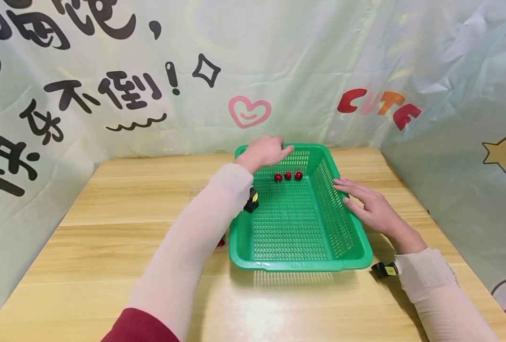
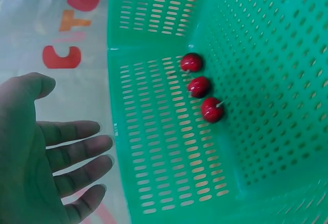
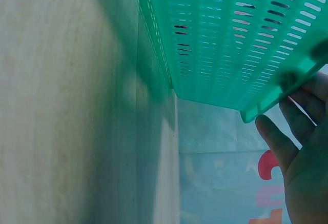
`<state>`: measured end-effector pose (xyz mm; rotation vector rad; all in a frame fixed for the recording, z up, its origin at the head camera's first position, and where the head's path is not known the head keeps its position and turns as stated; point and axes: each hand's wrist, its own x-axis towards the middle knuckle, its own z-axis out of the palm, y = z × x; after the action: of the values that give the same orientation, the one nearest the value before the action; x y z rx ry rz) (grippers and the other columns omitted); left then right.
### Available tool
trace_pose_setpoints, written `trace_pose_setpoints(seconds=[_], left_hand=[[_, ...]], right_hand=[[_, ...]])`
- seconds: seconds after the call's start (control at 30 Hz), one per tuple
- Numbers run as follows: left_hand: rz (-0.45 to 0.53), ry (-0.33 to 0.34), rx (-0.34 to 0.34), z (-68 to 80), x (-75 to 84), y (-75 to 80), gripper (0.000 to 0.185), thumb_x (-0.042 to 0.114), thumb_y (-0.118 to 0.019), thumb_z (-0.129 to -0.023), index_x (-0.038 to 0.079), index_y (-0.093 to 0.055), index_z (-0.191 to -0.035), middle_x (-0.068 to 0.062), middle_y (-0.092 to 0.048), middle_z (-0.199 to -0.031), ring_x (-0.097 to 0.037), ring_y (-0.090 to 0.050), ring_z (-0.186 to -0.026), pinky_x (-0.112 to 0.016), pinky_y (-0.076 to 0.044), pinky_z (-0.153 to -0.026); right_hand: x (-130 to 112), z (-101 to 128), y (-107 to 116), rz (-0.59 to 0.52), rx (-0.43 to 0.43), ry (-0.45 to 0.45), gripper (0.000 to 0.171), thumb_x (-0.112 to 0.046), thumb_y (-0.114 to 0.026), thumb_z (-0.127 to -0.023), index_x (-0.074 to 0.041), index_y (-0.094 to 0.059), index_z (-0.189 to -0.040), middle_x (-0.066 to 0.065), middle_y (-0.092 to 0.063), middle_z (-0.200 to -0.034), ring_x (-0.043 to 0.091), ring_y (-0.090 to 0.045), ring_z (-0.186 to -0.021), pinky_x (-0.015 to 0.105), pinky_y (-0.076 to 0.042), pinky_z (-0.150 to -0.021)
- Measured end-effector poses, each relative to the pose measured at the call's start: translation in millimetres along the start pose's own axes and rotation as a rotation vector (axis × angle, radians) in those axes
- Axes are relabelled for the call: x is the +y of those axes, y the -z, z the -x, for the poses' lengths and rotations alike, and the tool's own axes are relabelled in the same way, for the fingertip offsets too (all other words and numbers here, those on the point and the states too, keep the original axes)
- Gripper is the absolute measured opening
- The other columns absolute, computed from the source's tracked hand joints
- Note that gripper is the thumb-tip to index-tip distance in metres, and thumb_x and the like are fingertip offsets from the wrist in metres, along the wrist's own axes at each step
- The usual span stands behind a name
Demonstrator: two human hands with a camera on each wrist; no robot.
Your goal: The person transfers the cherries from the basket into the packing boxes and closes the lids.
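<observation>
Three red cherries (image 1: 288, 176) lie in a row on the floor of a green plastic basket (image 1: 301, 265), along its far wall. Above the basket's far left corner hovers my left hand (image 1: 265, 151). Its fingers (image 2: 82, 175) are spread and slightly bent, with nothing between them in the left wrist view. My right hand (image 1: 374, 209) rests on the basket's right rim, fingertips laid over the edge. In the right wrist view the thumb (image 3: 277, 139) is extended just outside the rim.
Left of the basket, a clear container (image 1: 196, 191) is mostly hidden by my left sleeve; something dark red (image 1: 221, 242) shows at its near end. The wooden table (image 1: 120, 228) meets a printed curtain (image 1: 304, 95) at the back and sides.
</observation>
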<state>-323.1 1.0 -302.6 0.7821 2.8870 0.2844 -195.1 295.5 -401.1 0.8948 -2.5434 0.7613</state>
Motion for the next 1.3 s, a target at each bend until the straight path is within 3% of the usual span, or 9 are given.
trace_pose_setpoints(seconds=[0.13,0.27,0.37,0.63,0.8,0.9,1.03,1.1,1.3], left_hand=[[-0.003,0.024,-0.002,-7.0,2.2,-11.2,0.057,0.053,-0.03,-0.103,0.014,-0.055,-0.137,-0.004,-0.053,-0.139,-0.025,-0.051,-0.125,-0.042,-0.041,-0.102],[-0.023,0.045,-0.025,-12.2,4.4,-22.3,0.054,0.053,-0.032,-0.103,0.016,-0.057,-0.134,-0.002,-0.053,-0.139,-0.026,-0.053,-0.123,-0.043,-0.043,-0.099],[-0.031,0.063,-0.06,-14.4,5.9,-28.9,0.053,0.051,-0.036,-0.103,0.017,-0.051,-0.14,-0.002,-0.05,-0.143,-0.025,-0.051,-0.124,-0.043,-0.044,-0.098],[-0.032,0.091,-0.131,-15.1,4.8,-44.8,0.062,0.046,-0.044,-0.102,0.02,-0.027,-0.156,-0.005,-0.031,-0.157,-0.028,-0.028,-0.143,-0.046,-0.03,-0.111],[-0.04,0.11,-0.184,-16.3,2.2,-51.3,0.063,0.048,-0.044,-0.102,0.023,-0.024,-0.156,-0.004,-0.028,-0.159,-0.028,-0.026,-0.144,-0.046,-0.034,-0.108],[-0.053,0.096,-0.183,-16.5,1.9,-54.3,0.057,0.046,-0.046,-0.102,0.018,-0.038,-0.151,-0.005,-0.038,-0.153,-0.027,-0.038,-0.137,-0.045,-0.038,-0.104],[-0.076,0.067,-0.194,-13.9,3.1,-58.5,0.039,0.042,-0.049,-0.102,0.013,-0.065,-0.123,-0.007,-0.054,-0.138,-0.022,-0.056,-0.112,-0.04,-0.045,-0.092],[-0.084,0.057,-0.203,-12.2,3.6,-60.1,0.036,0.041,-0.05,-0.101,0.013,-0.068,-0.113,-0.008,-0.059,-0.132,-0.021,-0.057,-0.102,-0.039,-0.046,-0.087],[-0.096,0.06,-0.203,-10.7,5.0,-62.8,0.032,0.037,-0.055,-0.1,0.012,-0.066,-0.116,-0.006,-0.062,-0.119,-0.02,-0.055,-0.091,-0.036,-0.046,-0.08]], right_hand=[[0,0,0,-0.001,-0.004,-0.004,0.043,-0.006,-0.061,-0.094,-0.008,-0.057,-0.137,0.01,-0.048,-0.146,0.024,-0.037,-0.139,0.018,-0.023,-0.108],[-1,0,0,-0.003,-0.007,-0.012,0.043,-0.007,-0.061,-0.094,-0.008,-0.057,-0.137,0.01,-0.048,-0.146,0.024,-0.037,-0.139,0.02,-0.024,-0.109],[-1,0,0,-0.003,-0.008,-0.016,0.043,-0.007,-0.061,-0.094,-0.009,-0.057,-0.137,0.009,-0.048,-0.146,0.024,-0.037,-0.139,0.02,-0.024,-0.109],[-1,-1,-1,-0.003,-0.007,-0.011,0.043,-0.007,-0.061,-0.094,-0.01,-0.057,-0.137,0.008,-0.048,-0.146,0.024,-0.037,-0.139,0.019,-0.024,-0.108],[-1,-1,-1,-0.004,-0.011,-0.011,0.043,-0.007,-0.061,-0.095,-0.01,-0.056,-0.138,0.008,-0.047,-0.146,0.023,-0.037,-0.139,0.02,-0.024,-0.108],[-1,-1,0,-0.002,-0.008,-0.006,0.043,-0.007,-0.061,-0.094,-0.009,-0.056,-0.137,0.009,-0.048,-0.146,0.023,-0.037,-0.139,0.019,-0.024,-0.108],[-1,-1,-1,-0.001,-0.005,0.003,0.044,-0.006,-0.061,-0.094,-0.009,-0.056,-0.137,0.01,-0.048,-0.145,0.024,-0.037,-0.139,0.019,-0.024,-0.108],[-2,-1,-1,0.0,-0.006,0.004,0.044,-0.006,-0.061,-0.094,-0.008,-0.056,-0.137,0.01,-0.048,-0.145,0.025,-0.037,-0.139,0.018,-0.023,-0.108],[-2,-1,0,-0.003,-0.007,-0.003,0.043,-0.006,-0.061,-0.094,-0.009,-0.056,-0.137,0.009,-0.048,-0.146,0.024,-0.037,-0.139,0.017,-0.022,-0.108]])
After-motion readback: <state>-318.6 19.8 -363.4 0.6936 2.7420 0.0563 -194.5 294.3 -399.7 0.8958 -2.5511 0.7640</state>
